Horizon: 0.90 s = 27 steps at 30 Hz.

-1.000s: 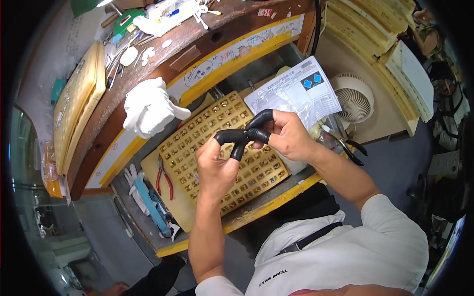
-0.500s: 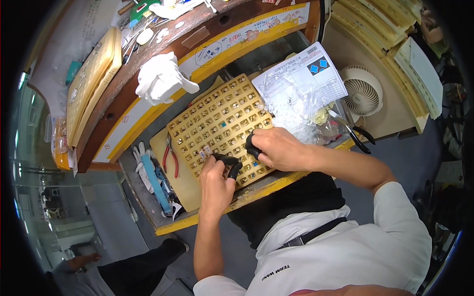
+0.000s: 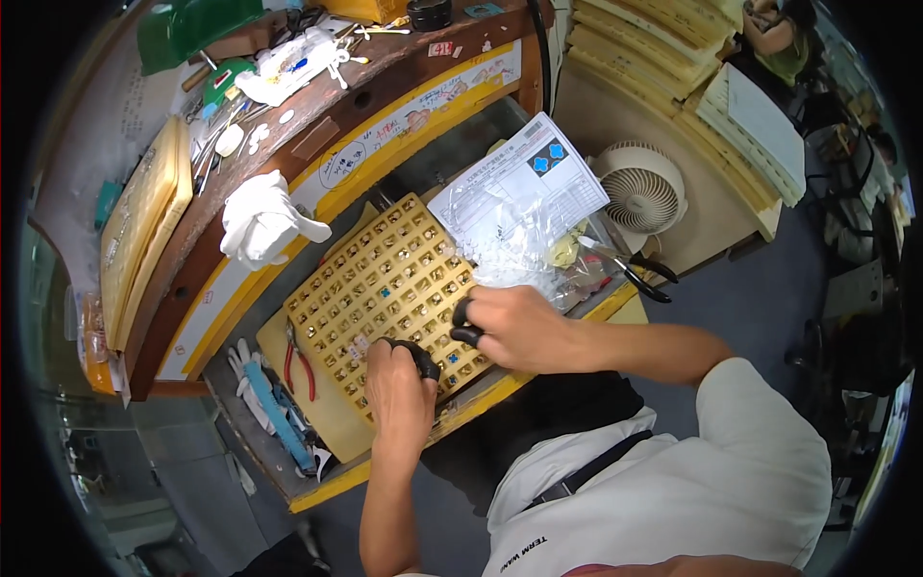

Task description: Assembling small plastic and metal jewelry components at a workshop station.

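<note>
A yellow tray (image 3: 332, 358) with rows of square compartments lies tilted in front of me, small shiny metal pieces in many of them. A few pieces are blue, one near the middle (image 3: 385, 292). My left hand (image 3: 399, 394) is over its near left part, black covers on thumb and finger, fingers curled together. My right hand (image 3: 519, 327) is at the near right edge, its black-covered fingertips pinched. Whatever either hand pinches is too small or hidden to make out. Red-handled pliers (image 3: 301, 363) lie left of the tray on a flat yellow board (image 3: 332, 423).
Right of the tray lie a printed sheet (image 3: 567, 192), clear plastic bags (image 3: 514, 245) and black-handled pliers (image 3: 630, 269). A white fan (image 3: 642, 188) stands beyond. White cloth gloves (image 3: 267, 219) rest on the bench edge. The drawer's yellow front edge (image 3: 332, 490) runs before me.
The whole view has shifted, so the bench sits lower and further left. Both hands have moved slightly right over the tray, and my left thumb and fingers look closer together.
</note>
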Each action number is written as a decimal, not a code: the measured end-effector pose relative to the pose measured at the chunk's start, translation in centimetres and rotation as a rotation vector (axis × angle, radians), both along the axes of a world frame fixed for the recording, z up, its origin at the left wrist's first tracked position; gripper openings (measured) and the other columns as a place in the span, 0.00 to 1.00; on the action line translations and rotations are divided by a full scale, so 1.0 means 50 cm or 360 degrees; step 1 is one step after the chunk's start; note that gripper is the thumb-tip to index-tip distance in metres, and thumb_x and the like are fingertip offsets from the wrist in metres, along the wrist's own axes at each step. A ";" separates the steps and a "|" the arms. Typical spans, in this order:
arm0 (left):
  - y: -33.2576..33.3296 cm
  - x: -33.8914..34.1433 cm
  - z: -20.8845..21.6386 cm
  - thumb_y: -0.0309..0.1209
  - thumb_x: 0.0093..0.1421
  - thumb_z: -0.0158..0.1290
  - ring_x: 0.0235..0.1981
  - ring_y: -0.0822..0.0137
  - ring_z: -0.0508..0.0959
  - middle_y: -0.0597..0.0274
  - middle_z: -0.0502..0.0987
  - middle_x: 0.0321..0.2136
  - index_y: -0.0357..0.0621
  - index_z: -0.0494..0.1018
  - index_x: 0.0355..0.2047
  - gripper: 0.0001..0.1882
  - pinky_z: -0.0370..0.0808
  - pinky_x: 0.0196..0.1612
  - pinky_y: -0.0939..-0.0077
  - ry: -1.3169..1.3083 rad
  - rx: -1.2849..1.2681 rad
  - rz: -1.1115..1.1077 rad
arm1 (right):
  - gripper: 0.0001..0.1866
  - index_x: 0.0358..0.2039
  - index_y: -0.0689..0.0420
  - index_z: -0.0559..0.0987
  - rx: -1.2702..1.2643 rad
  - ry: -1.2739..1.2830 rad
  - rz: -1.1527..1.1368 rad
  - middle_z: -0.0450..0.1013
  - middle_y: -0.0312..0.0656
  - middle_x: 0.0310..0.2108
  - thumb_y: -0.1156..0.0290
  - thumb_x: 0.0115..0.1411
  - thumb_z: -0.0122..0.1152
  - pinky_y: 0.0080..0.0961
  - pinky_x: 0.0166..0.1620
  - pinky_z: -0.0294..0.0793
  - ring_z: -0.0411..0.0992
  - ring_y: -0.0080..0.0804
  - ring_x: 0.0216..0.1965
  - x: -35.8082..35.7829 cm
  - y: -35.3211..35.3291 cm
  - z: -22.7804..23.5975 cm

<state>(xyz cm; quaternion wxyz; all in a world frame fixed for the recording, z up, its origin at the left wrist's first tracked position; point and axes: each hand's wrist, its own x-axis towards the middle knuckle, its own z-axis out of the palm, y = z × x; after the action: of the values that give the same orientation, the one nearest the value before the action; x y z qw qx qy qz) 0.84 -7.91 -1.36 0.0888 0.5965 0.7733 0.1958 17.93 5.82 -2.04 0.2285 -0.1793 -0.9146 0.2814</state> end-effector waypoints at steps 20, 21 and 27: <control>0.257 0.024 0.002 0.15 0.57 0.41 0.41 0.65 0.78 0.47 0.78 0.37 0.28 0.65 0.39 0.09 0.74 0.45 0.73 -0.1323 0.0200 -0.0220 | 0.10 0.36 0.64 0.78 -0.0908 0.0418 -0.1022 0.71 0.39 0.23 0.82 0.50 0.59 0.23 0.29 0.69 0.67 0.25 0.22 0.102 0.102 -0.018; 0.258 0.023 -0.006 0.16 0.59 0.41 0.43 0.63 0.79 0.47 0.78 0.37 0.28 0.65 0.38 0.07 0.74 0.46 0.73 -0.1394 0.0243 -0.0228 | 0.10 0.36 0.64 0.78 -0.0906 0.0411 -0.1021 0.71 0.39 0.23 0.82 0.50 0.59 0.23 0.29 0.69 0.67 0.25 0.22 0.103 0.104 -0.022; 0.269 0.003 -0.024 0.19 0.66 0.41 0.47 0.58 0.80 0.43 0.77 0.40 0.29 0.63 0.39 0.03 0.77 0.53 0.68 -0.1810 0.0205 -0.0130 | 0.04 0.25 0.67 0.69 -0.0378 0.0132 -0.0810 0.67 0.51 0.25 0.82 0.47 0.54 0.37 0.30 0.66 0.67 0.46 0.25 0.081 0.106 0.005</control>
<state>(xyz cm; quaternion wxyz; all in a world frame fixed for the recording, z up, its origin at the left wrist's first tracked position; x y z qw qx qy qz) 1.00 5.54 -2.55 0.4617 0.4309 0.5667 0.5291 21.97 11.13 -1.78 0.3064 -0.4171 -0.7906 0.3272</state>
